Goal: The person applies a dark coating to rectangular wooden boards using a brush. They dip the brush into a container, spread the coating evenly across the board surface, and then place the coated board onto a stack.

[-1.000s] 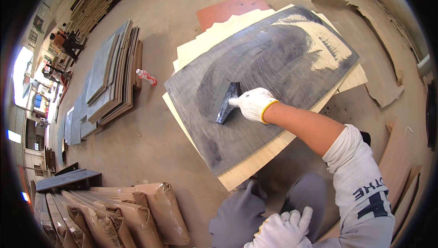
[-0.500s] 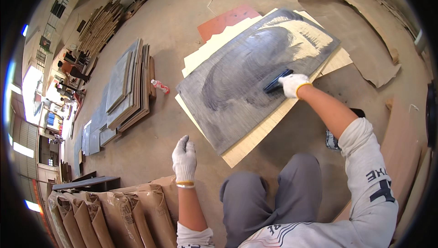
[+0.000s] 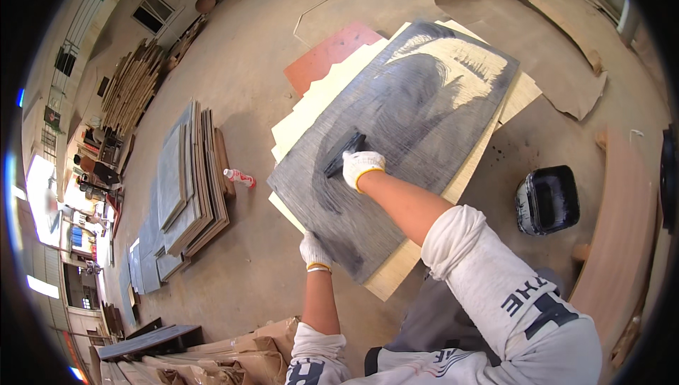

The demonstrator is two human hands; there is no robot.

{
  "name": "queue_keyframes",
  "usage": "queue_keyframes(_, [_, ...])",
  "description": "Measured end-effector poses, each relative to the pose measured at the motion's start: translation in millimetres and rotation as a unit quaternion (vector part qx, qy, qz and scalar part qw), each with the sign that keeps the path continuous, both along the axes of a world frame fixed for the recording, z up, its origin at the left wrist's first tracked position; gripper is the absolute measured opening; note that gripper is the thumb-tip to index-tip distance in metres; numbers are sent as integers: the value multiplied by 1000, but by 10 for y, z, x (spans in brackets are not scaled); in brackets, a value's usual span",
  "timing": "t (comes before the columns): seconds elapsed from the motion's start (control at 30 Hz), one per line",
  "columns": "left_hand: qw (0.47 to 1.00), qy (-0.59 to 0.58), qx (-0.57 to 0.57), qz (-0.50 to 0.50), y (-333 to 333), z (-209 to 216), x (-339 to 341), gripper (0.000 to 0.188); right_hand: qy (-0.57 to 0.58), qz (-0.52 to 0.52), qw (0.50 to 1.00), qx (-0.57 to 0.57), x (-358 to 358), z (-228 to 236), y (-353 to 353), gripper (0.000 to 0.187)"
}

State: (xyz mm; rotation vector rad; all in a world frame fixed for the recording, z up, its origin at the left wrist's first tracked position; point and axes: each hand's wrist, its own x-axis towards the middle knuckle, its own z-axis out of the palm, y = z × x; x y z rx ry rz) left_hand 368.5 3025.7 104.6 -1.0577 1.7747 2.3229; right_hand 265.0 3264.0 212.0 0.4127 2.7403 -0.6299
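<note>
Two gloved hands, right hand [image 3: 362, 166] grip closed on dark brush [image 3: 344, 153], left hand [image 3: 312, 250] seemingly pressing grey-coated board [image 3: 424, 109] edge, grip unclear.

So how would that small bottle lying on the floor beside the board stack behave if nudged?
The small bottle lies on its side on bare floor, so it would probably roll. It looks like light plastic, likely sliding easily. Whether it is full cannot be told.

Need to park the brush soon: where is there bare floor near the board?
Bare floor lies between the board and the panel stack, past the bottle. Right is tighter: the tub and cardboard.
</note>
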Motion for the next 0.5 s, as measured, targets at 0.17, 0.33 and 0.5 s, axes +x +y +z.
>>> queue_keyframes(0.17, [995, -60, -77, 4, -599, -145, 240, 51, -11, 36, 998, 51, 347, 67, 699, 49])
queue_keyframes(0.33, [998, 23, 3, 62, -826, -271, -66, 55, -141, 111, 983, 47, 1749, 705, 1114, 64])
queue_keyframes(0.5, [990, -32, -128, 44, -432, -18, -96, 62, -135, 171, 975, 51, 1684, 800, 1007, 51])
